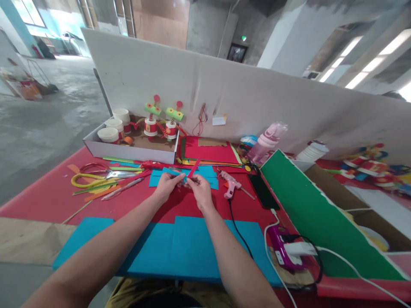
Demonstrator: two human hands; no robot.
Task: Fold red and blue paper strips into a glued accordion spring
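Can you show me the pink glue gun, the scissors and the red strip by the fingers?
Glue gun (231,182): head view, on its pink body.
Scissors (119,174): head view, on the silver blades.
Red strip (194,168): head view, halfway along its visible length.

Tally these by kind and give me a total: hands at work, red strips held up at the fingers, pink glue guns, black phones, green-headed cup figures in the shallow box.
Hands: 2 (left hand, right hand)
Red strip: 1
Glue gun: 1
Phone: 1
Green-headed figures: 2
Total: 7
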